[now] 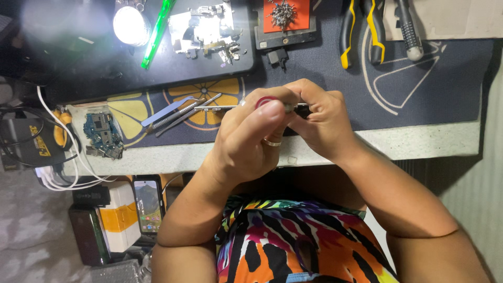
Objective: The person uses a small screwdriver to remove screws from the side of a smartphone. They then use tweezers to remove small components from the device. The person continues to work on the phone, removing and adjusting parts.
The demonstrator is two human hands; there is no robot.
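My left hand [251, 139], with a ring on one finger, is closed around a slim tool with a red cap [267, 101]. Its thin metal shaft [220, 107] points left over the mat. My right hand [322, 120] meets the left one and pinches a small dark part [302, 109] at the fingertips; most of that part is hidden. Both hands hover over the front edge of the dark work mat [429, 89].
Tweezers and flat pry tools [175, 112] lie left of the hands, a blue circuit board [103, 135] further left. At the back are a bright lamp [131, 25], phone parts [207, 31], an orange screw tray [283, 15] and yellow-handled pliers [361, 31]. A lit phone [148, 204] sits below the table.
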